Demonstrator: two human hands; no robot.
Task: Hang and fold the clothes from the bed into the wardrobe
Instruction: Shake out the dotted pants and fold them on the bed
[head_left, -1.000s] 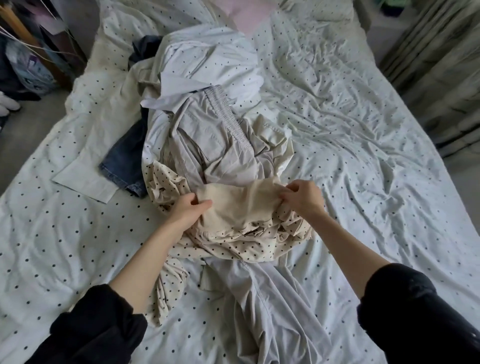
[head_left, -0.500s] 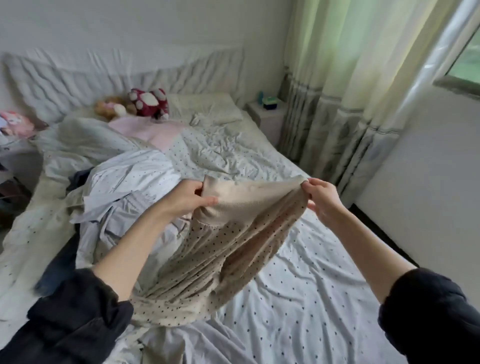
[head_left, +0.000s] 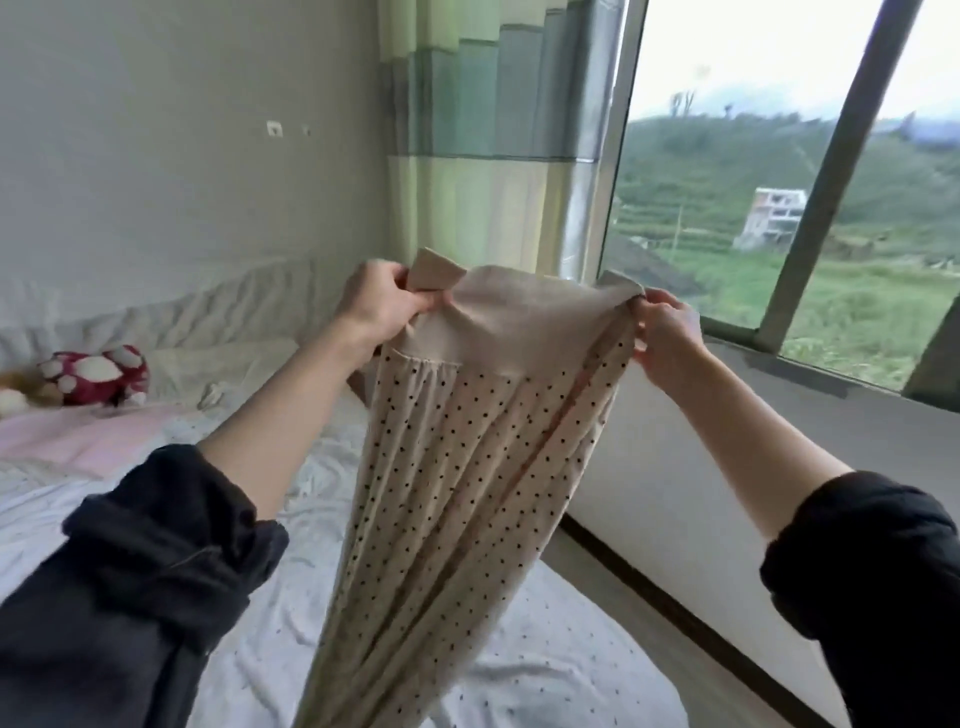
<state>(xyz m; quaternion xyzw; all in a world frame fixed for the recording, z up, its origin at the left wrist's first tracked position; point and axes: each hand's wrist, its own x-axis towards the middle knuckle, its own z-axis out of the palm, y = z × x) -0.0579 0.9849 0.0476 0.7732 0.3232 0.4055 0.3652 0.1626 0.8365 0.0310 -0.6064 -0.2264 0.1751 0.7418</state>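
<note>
I've lifted the beige black-dotted skirt higher off the white dotted bed sheet, left hand and right hand each pinching its plain waistband's ends, fabric hanging below my grip, window behind.

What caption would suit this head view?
Left hand and right hand hold up a beige black-dotted skirt by its waistband above the bed.
</note>
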